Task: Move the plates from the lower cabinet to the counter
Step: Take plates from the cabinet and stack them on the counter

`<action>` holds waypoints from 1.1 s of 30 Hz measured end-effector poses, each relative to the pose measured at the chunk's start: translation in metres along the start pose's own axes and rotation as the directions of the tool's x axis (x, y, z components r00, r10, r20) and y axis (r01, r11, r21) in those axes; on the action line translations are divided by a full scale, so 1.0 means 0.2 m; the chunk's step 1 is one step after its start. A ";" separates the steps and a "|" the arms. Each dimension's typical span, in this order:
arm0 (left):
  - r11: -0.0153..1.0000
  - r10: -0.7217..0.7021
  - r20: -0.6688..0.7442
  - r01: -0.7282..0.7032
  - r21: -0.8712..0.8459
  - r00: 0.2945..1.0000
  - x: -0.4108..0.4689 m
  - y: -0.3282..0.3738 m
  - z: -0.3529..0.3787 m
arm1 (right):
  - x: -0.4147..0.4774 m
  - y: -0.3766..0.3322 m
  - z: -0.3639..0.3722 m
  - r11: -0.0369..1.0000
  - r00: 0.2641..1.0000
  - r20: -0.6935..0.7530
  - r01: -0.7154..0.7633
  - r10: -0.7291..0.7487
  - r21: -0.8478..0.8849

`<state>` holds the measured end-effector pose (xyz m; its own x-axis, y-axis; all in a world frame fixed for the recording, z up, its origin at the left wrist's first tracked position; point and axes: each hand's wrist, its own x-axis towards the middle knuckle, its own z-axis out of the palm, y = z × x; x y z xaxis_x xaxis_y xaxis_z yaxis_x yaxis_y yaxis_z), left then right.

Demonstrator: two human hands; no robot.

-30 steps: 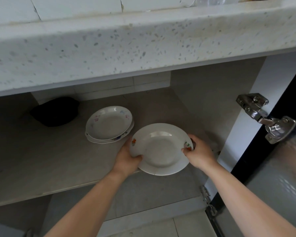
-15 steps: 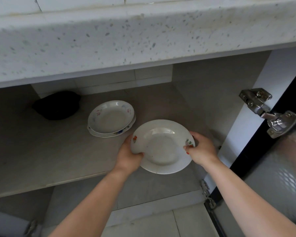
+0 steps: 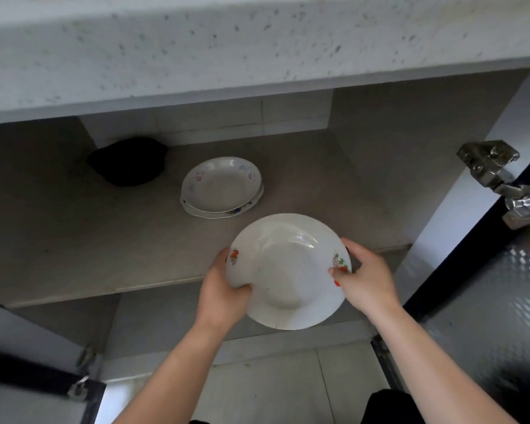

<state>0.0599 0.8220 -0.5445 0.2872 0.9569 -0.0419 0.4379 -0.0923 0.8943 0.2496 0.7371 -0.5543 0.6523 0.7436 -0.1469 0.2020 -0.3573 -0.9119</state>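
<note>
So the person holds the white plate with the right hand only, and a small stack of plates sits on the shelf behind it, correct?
Not quite: the head view shows both hands on it, the left hand gripping the white plate at its left rim, the right hand at its right rim. The small stack of plates does sit on the shelf behind it.

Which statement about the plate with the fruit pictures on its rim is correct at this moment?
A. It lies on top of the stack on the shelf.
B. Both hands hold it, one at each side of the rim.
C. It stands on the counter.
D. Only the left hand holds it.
B: the left hand and the right hand grip opposite sides of the plate, which is off the shelf, apart from the stack.
</note>
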 end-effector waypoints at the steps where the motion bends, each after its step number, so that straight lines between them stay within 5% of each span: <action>1: 1.000 -0.012 -0.014 0.011 -0.005 1.000 -0.03 -0.02 -0.01 | -0.03 0.01 0.01 1.000 1.000 0.006 0.002 -0.002 0.003; 16: 0.992 -0.127 -0.136 0.127 -0.009 0.983 -0.24 -0.02 -0.22 | -0.18 -0.05 0.12 0.999 0.993 0.116 -0.028 0.025 0.025; 25: 0.893 -0.441 -0.163 0.450 0.023 0.883 -0.60 0.34 -0.71 | -0.60 -0.64 0.01 0.984 0.935 0.305 -0.160 0.178 -0.084; 33: 0.810 -0.576 -0.175 0.586 0.003 0.798 -0.97 0.90 -1.15 | -0.99 -1.23 -0.23 0.972 0.884 0.411 -0.172 0.223 -0.157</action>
<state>-0.1133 0.6828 -0.2737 -0.1722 0.8652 -0.4710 0.5257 0.4851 0.6988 0.1051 0.6519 -0.2832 0.3210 0.8100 -0.4908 0.1988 -0.5643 -0.8013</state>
